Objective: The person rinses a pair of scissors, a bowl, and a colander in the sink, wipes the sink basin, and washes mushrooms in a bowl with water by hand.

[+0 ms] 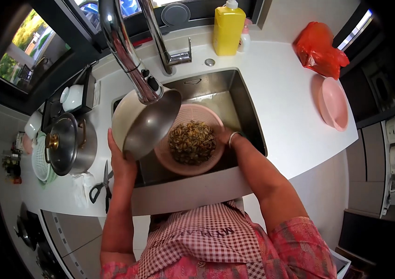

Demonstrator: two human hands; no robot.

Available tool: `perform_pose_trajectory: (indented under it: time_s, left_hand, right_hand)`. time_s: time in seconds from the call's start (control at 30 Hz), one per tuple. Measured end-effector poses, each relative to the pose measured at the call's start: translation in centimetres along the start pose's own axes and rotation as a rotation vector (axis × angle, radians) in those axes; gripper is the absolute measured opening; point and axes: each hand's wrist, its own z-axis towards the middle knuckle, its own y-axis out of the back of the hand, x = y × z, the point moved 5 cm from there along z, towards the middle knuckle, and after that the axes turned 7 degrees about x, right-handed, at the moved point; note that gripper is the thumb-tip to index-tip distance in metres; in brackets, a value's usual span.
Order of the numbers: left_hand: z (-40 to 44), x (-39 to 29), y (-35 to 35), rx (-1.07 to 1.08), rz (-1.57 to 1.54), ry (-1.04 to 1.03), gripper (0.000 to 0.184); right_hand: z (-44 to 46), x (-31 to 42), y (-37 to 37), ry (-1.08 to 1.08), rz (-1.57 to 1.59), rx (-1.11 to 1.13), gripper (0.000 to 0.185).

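Observation:
My left hand [123, 165] grips the lower rim of a large bowl [153, 123], pale outside and shiny metal inside. The bowl is tilted steeply over the left side of the sink, its hollow facing right. Below the bowl's right edge, a pink colander [162, 160] sits in the sink and holds a heap of small brown and yellow shellfish [192, 143]. At the colander's right rim is my right hand [225, 137], with a bangle at the wrist. Its fingers curl over the rim, partly hidden. The faucet head [150, 90] hangs in front of the bowl.
The steel sink [248, 107] is set in a white counter [290, 107]. A lidded pot [69, 144] and black scissors [102, 188] lie left. Behind stands a yellow bottle [228, 30]. A red bag [318, 49] and pink basin [333, 103] are at right.

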Motion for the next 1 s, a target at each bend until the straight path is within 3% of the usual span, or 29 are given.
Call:
perform_pose_trajectory:
  time_s: [0.03, 0.13, 0.23, 0.33, 0.43, 0.57, 0.8, 0.93, 1.0]
  left_hand:
    - [-0.4, 0.8, 0.0, 0.038, -0.125, 0.121, 0.076]
    - [-2.1, 1.5, -0.5, 0.105, -0.475, 0.393, 0.072]
    - [-3.3, 1.6, -1.1, 0.13, -0.738, 0.5, 0.065]
    - [-4.5, 2.4, -2.0, 0.256, -0.965, 0.66, 0.053]
    - [-5.8, 2.1, -2.9, 0.403, -1.166, 0.812, 0.043]
    - [-6.3, 0.3, -3.6, 0.556, -1.281, 0.828, 0.039]
    - [-6.3, -2.9, -3.3, 0.745, -1.21, 0.699, 0.04]
    - [-5.9, -3.3, -3.9, 0.767, -1.235, 0.72, 0.04]
    - [-6.0, -3.2, -4.5, 0.773, -1.274, 0.752, 0.04]
  right_hand:
    - [0.5, 0.8, 0.3, 0.145, -0.256, -0.04, 0.065]
    - [-6.8, 5.9, 4.4, -0.148, -0.115, -0.112, 0.068]
    - [-5.0, 3.9, 4.5, -0.164, -0.092, -0.244, 0.07]
    - [-9.8, 7.9, 5.7, 0.105, -0.113, -0.288, 0.07]
    - [-12.7, 9.7, 4.4, 0.165, 0.433, -0.16, 0.077]
    - [-17.9, 13.5, 3.3, 0.055, 0.805, 0.071, 0.094]
    - [-19.7, 13.9, 1.2, 0.009, 0.907, 0.149, 0.097]
    - [-18.5, 12.8, 2.1, 0.185, 1.101, -0.09, 0.09]
    - [-17.6, 12.6, 4.7, 0.219, 0.861, -0.398, 0.089]
